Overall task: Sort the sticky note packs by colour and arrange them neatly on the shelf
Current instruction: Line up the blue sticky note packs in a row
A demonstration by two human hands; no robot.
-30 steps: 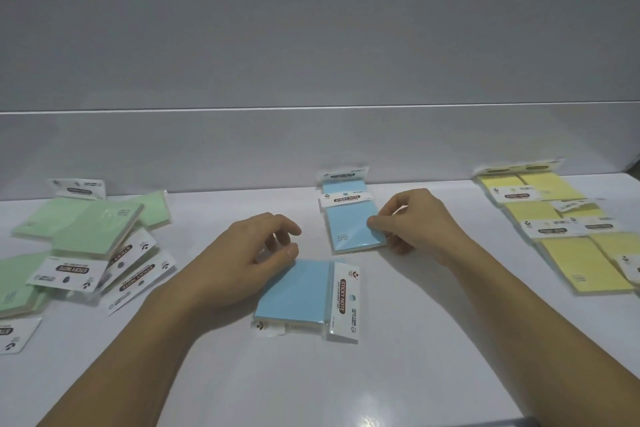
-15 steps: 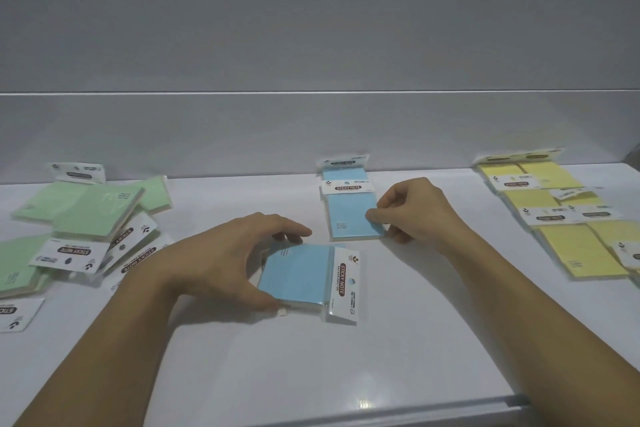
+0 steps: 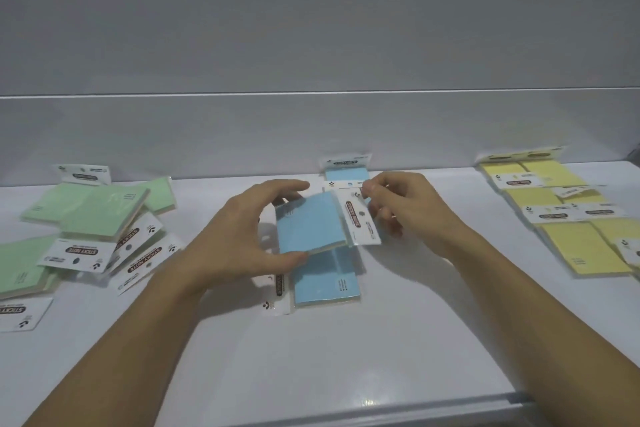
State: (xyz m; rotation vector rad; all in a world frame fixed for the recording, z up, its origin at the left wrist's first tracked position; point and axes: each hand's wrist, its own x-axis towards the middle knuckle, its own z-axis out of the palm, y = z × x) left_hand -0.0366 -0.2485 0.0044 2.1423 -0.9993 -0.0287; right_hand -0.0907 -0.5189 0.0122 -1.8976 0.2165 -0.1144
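Colours look sorted: yellow packs point(image 3: 568, 236) in rows, green packs point(image 3: 86, 215) messy, & left hand point(image 3: 242, 236) + right hand point(image 3: 408, 211) have their grip clamped on a blue pack point(image 3: 308, 225) just above a second blue pack point(image 3: 325, 282) on the shelf point(image 3: 346, 357), maybe more behind.

"STICKY NOTE" stands on a green pack's header point(image 3: 82, 251) and the held blue pack's header point(image 3: 354, 215).

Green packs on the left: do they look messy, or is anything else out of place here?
Yes. The green packs lie heaped, overlapping at mixed angles, while the yellow packs sit in fairly even rows. One loose blue pack on the shelf lies sideways, header card pointing left, near the held blue pack.
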